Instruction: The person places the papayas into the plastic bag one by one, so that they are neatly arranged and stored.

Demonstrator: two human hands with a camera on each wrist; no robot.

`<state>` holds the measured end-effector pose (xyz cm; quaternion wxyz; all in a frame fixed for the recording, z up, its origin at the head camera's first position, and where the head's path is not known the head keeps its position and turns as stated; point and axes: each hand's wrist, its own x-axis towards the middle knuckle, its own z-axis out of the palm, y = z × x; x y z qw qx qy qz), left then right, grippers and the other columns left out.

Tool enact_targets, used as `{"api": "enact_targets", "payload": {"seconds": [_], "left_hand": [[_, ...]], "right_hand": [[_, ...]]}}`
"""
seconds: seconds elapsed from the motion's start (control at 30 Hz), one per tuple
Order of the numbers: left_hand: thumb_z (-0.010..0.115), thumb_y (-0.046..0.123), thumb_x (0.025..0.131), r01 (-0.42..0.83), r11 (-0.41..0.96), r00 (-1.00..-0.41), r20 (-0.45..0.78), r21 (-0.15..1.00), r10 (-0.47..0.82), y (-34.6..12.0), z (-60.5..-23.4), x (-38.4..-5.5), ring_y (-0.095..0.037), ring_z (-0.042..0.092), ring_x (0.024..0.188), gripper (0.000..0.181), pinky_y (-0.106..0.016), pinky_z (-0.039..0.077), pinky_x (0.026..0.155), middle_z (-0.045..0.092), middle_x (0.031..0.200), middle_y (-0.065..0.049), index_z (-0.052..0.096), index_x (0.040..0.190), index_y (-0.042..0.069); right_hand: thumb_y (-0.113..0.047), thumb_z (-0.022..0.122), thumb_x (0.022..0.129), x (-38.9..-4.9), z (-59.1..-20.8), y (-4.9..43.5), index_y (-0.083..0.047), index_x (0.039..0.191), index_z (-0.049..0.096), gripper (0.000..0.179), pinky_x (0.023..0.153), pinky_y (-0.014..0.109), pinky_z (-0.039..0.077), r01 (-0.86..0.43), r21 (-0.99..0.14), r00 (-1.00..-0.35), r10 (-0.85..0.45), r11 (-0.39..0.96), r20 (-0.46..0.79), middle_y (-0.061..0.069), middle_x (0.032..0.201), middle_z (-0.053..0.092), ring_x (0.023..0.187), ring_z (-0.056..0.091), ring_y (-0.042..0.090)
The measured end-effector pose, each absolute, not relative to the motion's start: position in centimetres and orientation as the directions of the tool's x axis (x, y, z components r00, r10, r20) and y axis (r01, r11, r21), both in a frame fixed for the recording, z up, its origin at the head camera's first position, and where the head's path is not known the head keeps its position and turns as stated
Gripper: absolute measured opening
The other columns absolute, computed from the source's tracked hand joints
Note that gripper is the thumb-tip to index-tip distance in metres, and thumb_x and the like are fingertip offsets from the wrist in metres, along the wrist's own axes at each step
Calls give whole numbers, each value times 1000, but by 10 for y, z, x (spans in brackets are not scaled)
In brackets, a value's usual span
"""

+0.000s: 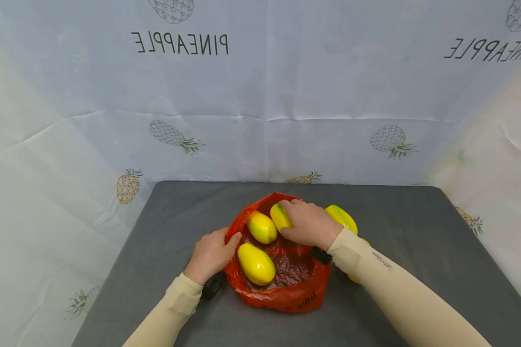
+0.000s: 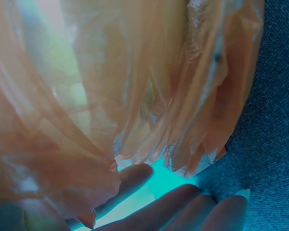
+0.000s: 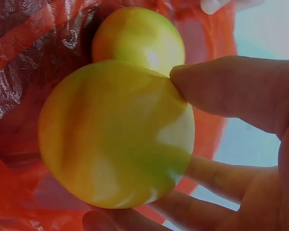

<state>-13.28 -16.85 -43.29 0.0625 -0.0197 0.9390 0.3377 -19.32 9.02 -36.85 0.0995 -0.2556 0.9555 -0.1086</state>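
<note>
A red plastic bag [image 1: 282, 298] stands with its mouth spread wide at the middle of the table. My left hand [image 1: 210, 253] holds its left rim, thumb over the edge; in the left wrist view the fingers lie by the folded plastic [image 2: 159, 72]. Inside the bag's far right side, my right hand [image 1: 310, 224] grips a yellow-green mango [image 1: 280, 217], thumb on one side and fingers round the other in the right wrist view. Two more mangoes lie in the bag: one [image 1: 262, 227] beside the held one, another [image 1: 256, 264] nearer the front left.
Right of the bag, a mango [image 1: 342, 219] lies on the dark grey table [image 1: 399, 217]; further yellow fruit [image 1: 353, 278] is partly hidden under my right forearm. A pale pineapple-print cloth [image 1: 330, 86] hangs behind the table and at its sides.
</note>
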Motion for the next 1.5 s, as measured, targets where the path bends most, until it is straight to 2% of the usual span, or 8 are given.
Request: {"api": "enact_targets", "payload": {"seconds": [0.2,0.4,0.67,0.83,1.1,1.3,1.5], "left_hand": [[63,38,108,-72,770,-992,-125,634,9,-168,-433,-133,-19,56,62,28,-31,46,58,56,69,-2,69,98,13],[62,38,108,-56,777,-994,-110,628,17,-167,-433,-133,-18,57,64,28,-31,47,60,58,71,-1,70,98,13],[62,38,109,-50,782,-994,-109,621,23,-165,-432,-132,-18,58,66,29,-32,47,61,60,72,-1,71,102,11],[62,38,108,-49,778,-994,-108,627,24,-165,-433,-130,-18,57,64,28,-31,47,60,58,71,-2,70,99,12],[62,38,108,-58,764,-993,-113,642,20,-165,-433,-128,-18,56,63,29,-31,47,59,58,70,-2,69,96,12],[62,38,108,-64,762,-993,-120,644,18,-165,-432,-129,-19,57,64,29,-31,48,60,58,71,-2,69,99,12],[62,38,108,-59,773,-993,-114,632,17,-169,-432,-129,-19,57,64,29,-31,47,60,58,71,-2,69,97,13]], "right_hand": [[-31,77,97,-198,-376,85,-3,152,55,66,78,42,57,-485,-236,-841,-523,842,-139,15,129,72,86,62,25],[-30,79,97,-202,-382,81,-4,153,54,66,90,47,60,-467,-224,-845,-506,855,-173,15,133,70,96,65,26],[-28,79,98,-205,-388,79,-3,153,52,66,90,47,60,-469,-204,-847,-503,859,-173,16,130,70,94,66,26],[-28,79,98,-207,-392,77,-3,150,54,63,93,48,60,-469,-210,-844,-505,858,-181,15,127,70,93,65,27],[-27,79,99,-209,-394,77,-1,144,56,57,89,45,61,-477,-209,-838,-514,854,-186,14,117,71,89,65,25],[-27,78,99,-209,-392,78,-2,150,52,63,92,45,61,-459,-226,-837,-503,859,-215,16,126,70,97,68,26],[-30,75,101,-202,-374,82,-6,153,54,61,96,50,60,-450,-252,-840,-502,857,-205,15,136,68,106,69,28]]}}
